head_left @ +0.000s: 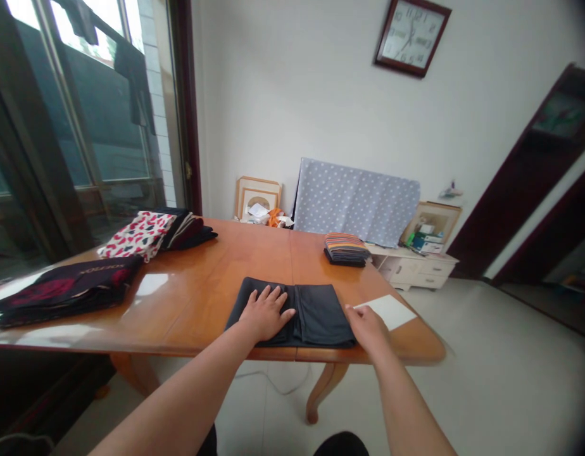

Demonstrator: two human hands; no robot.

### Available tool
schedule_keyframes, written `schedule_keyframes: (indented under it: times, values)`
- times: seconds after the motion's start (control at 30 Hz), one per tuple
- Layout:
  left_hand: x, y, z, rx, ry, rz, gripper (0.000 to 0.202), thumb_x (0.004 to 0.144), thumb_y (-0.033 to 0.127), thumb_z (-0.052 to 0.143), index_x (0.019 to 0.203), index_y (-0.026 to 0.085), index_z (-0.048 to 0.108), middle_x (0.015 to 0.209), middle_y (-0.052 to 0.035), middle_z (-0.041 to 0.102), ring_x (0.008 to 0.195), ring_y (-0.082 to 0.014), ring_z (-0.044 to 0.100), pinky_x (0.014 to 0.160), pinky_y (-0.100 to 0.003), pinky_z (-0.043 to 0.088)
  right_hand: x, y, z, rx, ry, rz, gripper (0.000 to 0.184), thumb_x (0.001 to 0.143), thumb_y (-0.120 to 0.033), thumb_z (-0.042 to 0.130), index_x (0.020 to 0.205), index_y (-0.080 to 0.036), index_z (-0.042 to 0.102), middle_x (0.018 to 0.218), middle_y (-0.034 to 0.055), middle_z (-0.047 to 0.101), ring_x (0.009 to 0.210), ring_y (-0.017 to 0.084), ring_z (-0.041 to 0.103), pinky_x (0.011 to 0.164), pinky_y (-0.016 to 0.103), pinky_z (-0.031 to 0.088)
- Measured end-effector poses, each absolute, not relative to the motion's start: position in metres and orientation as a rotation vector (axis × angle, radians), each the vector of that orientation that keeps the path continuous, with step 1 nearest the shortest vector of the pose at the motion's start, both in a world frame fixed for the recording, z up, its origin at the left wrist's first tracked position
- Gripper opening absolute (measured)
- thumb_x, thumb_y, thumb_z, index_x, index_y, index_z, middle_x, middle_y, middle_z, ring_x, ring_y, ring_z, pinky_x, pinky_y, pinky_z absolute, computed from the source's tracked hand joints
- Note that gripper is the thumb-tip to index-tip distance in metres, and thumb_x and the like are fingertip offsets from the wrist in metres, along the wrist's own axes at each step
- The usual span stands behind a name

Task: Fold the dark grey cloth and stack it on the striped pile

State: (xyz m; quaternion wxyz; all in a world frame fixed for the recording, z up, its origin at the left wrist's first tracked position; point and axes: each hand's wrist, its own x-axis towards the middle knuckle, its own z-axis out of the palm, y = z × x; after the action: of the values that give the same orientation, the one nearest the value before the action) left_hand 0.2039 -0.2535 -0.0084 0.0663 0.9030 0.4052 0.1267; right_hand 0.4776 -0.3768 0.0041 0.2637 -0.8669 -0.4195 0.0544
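Folded dark cloth (321, 314) lay lengthwise L–R.
My L hand (266, 313) was spread flat atop; R hand (368, 325) curled at R end, grip unclear.

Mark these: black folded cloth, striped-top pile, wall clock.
Black folded cloth (320, 312): head view, right half.
Striped-top pile (345, 246): head view, striped upper layers.
Wall clock (409, 37): head view, dial.

Near edge of the glossy orange-brown wooden table (216, 285): bare left hand (268, 315) covers part of the folded dark-grey cloth (323, 310). Bare right hand (370, 326) hides part of the flat white sheet (392, 310); that hand's grip we cannot determine. Table's left end cropped; there, we cannot read lettering on the black-and-maroon fabric pile (67, 288).
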Motion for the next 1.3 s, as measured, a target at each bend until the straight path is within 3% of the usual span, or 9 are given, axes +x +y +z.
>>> schedule_keyframes:
  times: [0.13, 0.23, 0.4, 0.5, 0.67, 1.0, 1.07, 1.2, 1.3]
  values:
    - [0.203, -0.25, -0.006, 2.679, 1.187, 0.385, 0.074, 0.095, 0.071, 0.028, 0.151, 0.026, 0.045, 0.164, -0.0098, 0.031, 0.151, -0.0386, 0.019, 0.117, -0.066, 0.014, 0.477, -0.388, -0.008, -2.352, -1.234, 0.28, 0.053, 0.082, -0.071, 0.048, 0.069, -0.023, 0.065, 0.069, 0.007, 0.068, 0.069, 0.024, 0.064, 0.06, 0.03, 0.037]
    - [0.195, -0.248, 0.002, 2.609, 1.145, 0.417, 0.068, 0.098, 0.065, 0.03, 0.15, 0.024, 0.045, 0.161, -0.011, 0.035, 0.15, -0.0367, 0.023, 0.117, -0.064, 0.018, 0.473, -0.387, -0.014, -2.266, -1.239, 0.272, 0.039, 0.079, -0.059, 0.057, 0.065, -0.023, 0.063, 0.063, 0.0028, 0.065, 0.066, 0.021, 0.062, 0.06, 0.028, 0.036]
    - [0.171, -0.267, 0.018, 2.627, 1.019, 0.706, 0.049, 0.1, 0.049, 0.039, 0.137, 0.021, 0.057, 0.142, -0.0129, 0.059, 0.135, -0.0311, 0.049, 0.114, -0.051, 0.032, 0.465, -0.38, -0.012, -2.154, -1.18, 0.197, 0.024, 0.077, -0.042, 0.056, 0.062, -0.023, 0.057, 0.059, -0.0004, 0.062, 0.063, 0.018, 0.059, 0.058, 0.025, 0.034]
    - [0.161, -0.287, 0.017, 2.674, 0.9, 0.77, 0.042, 0.1, 0.042, 0.043, 0.133, 0.022, 0.059, 0.134, -0.0107, 0.064, 0.126, -0.0289, 0.056, 0.113, -0.051, 0.034, 0.455, -0.376, -0.003, -2.163, -1.157, 0.119, 0.023, 0.079, -0.04, 0.053, 0.063, -0.023, 0.055, 0.06, 0.0, 0.063, 0.063, 0.018, 0.059, 0.056, 0.025, 0.032]
    - [0.137, -0.312, 0.01, 2.732, 0.994, 0.894, 0.033, 0.097, 0.037, 0.052, 0.125, 0.024, 0.063, 0.127, -0.0089, 0.066, 0.121, -0.0288, 0.056, 0.113, -0.053, 0.029, 0.43, -0.367, 0.027, -2.231, -1.253, -0.004, 0.021, 0.082, -0.039, 0.052, 0.07, -0.023, 0.058, 0.066, 0.0015, 0.065, 0.066, 0.018, 0.06, 0.058, 0.026, 0.033]
    - [0.08, -0.323, -0.003, 2.646, 1.119, 1.0, 0.022, 0.098, 0.031, 0.05, 0.112, 0.026, 0.067, 0.113, -0.0062, 0.066, 0.107, -0.0248, 0.057, 0.094, -0.041, 0.042, 0.306, -0.338, 0.098, -2.264, -1.573, -0.315, 0.017, 0.086, -0.035, 0.053, 0.092, -0.023, 0.063, 0.08, 0.0065, 0.07, 0.075, 0.022, 0.063, 0.06, 0.029, 0.03]
    - [0.077, -0.324, -0.009, 2.629, 1.096, 0.999, 0.021, 0.097, 0.03, 0.052, 0.11, 0.026, 0.068, 0.114, -0.0062, 0.066, 0.107, -0.0245, 0.057, 0.094, -0.04, 0.042, 0.27, -0.332, 0.095, -2.164, -1.709, -0.277, 0.019, 0.087, -0.035, 0.054, 0.095, -0.023, 0.064, 0.081, 0.007, 0.071, 0.074, 0.022, 0.064, 0.061, 0.029, 0.033]
    - [0.067, -0.329, -0.015, 2.617, 1.098, 1.009, 0.018, 0.096, 0.03, 0.052, 0.098, 0.023, 0.069, 0.111, -0.0073, 0.066, 0.109, -0.0254, 0.056, 0.096, -0.042, 0.041, 0.232, -0.321, 0.069, -1.802, -1.917, 0.098, 0.026, 0.09, -0.044, 0.052, 0.084, -0.023, 0.066, 0.075, 0.0033, 0.071, 0.073, 0.018, 0.065, 0.065, 0.026, 0.039]
    - [0.056, -0.333, -0.018, 2.559, 1.091, 1.058, 0.021, 0.097, 0.028, 0.049, 0.102, 0.025, 0.069, 0.114, -0.0069, 0.066, 0.111, -0.0251, 0.056, 0.098, -0.042, 0.04, 0.244, -0.314, 0.049, -1.706, -1.766, 0.223, 0.034, 0.092, -0.046, 0.046, 0.081, -0.021, 0.068, 0.075, 0.0036, 0.072, 0.071, 0.017, 0.065, 0.064, 0.025, 0.042]
